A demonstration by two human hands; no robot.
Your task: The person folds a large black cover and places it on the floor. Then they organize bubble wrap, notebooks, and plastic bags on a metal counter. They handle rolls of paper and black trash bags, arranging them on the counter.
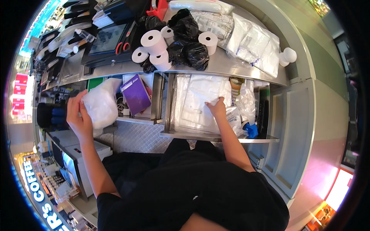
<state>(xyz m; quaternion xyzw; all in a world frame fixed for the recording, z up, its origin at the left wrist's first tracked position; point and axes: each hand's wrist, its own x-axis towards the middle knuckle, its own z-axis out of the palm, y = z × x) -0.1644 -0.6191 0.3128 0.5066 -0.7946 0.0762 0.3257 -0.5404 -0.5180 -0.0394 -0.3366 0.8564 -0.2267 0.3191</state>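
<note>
My left hand point(79, 117) holds up a folded bundle of white plastic bags point(101, 104) by its left side, over the left drawer. The bundle hangs partly in front of that drawer's contents. My right hand point(217, 108) reaches into the open right drawer point(196, 135) and touches a flat stack of white plastic bags point(202, 89). Some of its fingers are hidden, so whether it grips a bag is unclear. Beside the stack lie crumpled clear plastic bags point(246, 101), a roll of tape point(237, 83) and a blue plastic piece point(251, 130).
A purple spiral notebook point(136, 94) lies in the left drawer point(136, 119). On the steel counter point(216, 65) are several paper rolls point(153, 42), black plastic bundles point(196, 56), red-handled scissors point(123, 46), a red tape dispenser point(157, 8) and packed white bags point(254, 43).
</note>
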